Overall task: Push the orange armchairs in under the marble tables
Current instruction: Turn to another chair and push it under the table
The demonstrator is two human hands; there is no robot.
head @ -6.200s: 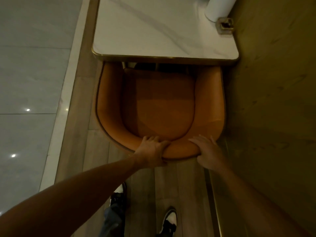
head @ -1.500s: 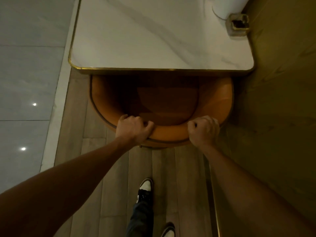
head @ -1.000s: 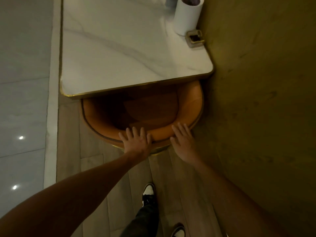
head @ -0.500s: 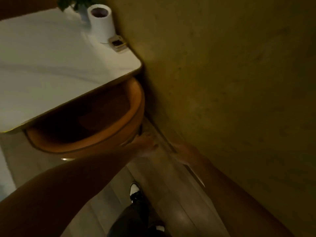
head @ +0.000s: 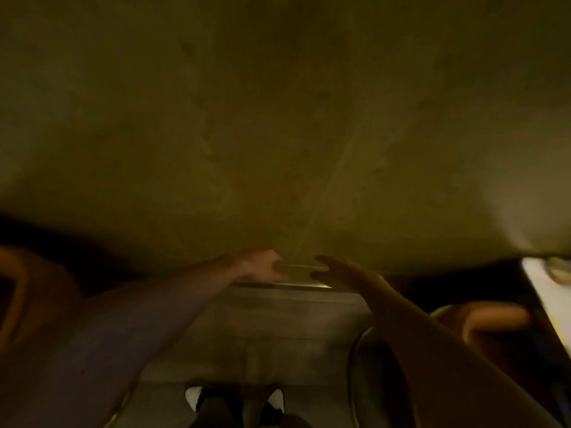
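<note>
The picture is dark and blurred by a fast turn. I face a yellowish wall. My left hand and my right hand hang in the air near the wall's base, fingers loose, touching no chair. The orange armchair I pushed shows as a blurred orange curve at the far left. A second orange armchair stands at the lower right, its back turned towards me, beside the pale edge of another marble table.
The wall fills the upper two thirds of the view. A metal strip runs along its foot above the wood-look floor. My shoes are at the bottom middle.
Both hands have left the first armchair's back. My view has swung right, from the pushed-in chair and its table to the wall, and a second chair and table have come into view at right.
</note>
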